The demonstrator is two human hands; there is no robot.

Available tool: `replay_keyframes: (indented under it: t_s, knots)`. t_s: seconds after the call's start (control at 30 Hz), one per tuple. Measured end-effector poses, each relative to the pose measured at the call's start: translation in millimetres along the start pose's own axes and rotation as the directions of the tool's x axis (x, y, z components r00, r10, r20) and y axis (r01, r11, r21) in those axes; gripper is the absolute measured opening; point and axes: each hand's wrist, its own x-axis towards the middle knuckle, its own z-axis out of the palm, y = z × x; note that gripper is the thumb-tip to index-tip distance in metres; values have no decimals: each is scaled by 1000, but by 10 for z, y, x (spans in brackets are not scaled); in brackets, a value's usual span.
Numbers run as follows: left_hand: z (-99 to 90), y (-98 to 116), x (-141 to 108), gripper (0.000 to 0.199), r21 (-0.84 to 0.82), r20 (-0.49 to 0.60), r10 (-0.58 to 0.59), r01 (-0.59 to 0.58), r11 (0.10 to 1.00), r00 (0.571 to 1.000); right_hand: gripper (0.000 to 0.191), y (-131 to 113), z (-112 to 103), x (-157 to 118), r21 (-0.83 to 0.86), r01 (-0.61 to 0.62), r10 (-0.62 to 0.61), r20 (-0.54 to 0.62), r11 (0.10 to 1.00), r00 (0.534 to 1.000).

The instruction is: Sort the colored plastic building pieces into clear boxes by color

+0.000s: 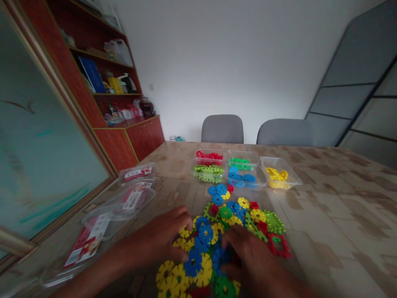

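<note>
A pile of notched plastic discs and square connector pieces in blue, yellow, green and red lies on the table before me. My left hand (169, 234) is over the pile's left side, thumb and fingers apart, close to some yellow discs (185, 245). Nothing shows in its grasp. My right hand (246, 248) reaches into the right side of the pile. Its thumb and fingers are spread beside a dark blue disc (219, 258), and some fingertips are blurred. Between the hands lie another blue disc (192, 263) and a large yellow disc (204, 271).
Beyond the pile stand clear tubs of sorted pieces: red (209, 157), light green (208, 173), green (240, 164), blue (242, 179) and yellow (277, 176). Clear labelled lids (122, 211) lie along the left. Two grey chairs (222, 129) face the table's far edge.
</note>
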Motion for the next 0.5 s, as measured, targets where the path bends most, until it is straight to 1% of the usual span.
replay_keyframes:
  t_s: [0.1,0.17,0.23,0.3,0.37,0.4,0.43,0.5]
  knots:
    - [79,182,18,48,-53,81,-12,17,998,997,22,131,-52,-24,47,7,-6,-26,999,1000]
    - [123,248,23,48,-79,85,20,-13,997,996,19,167,-101,-40,45,20,-17,-50,999,999]
    - [145,277,16,49,-91,80,37,-30,995,996,18,150,-128,-54,42,36,-33,-77,998,996]
    - [146,289,3,47,-96,92,16,-7,995,996,28,100,-113,-67,28,40,-37,-80,999,996]
    - [138,289,-7,41,-111,103,-4,16,994,995,42,52,-64,-74,10,52,-51,-51,999,997]
    - [134,283,-10,39,-122,100,-6,18,992,995,46,36,-36,-74,5,55,-55,-38,998,998]
    - [130,274,-10,37,-127,91,-3,14,992,996,48,29,-11,-73,6,55,-55,-31,998,998]
    - [122,241,0,27,-118,62,6,1,993,998,39,33,13,-65,21,56,-56,-25,998,998]
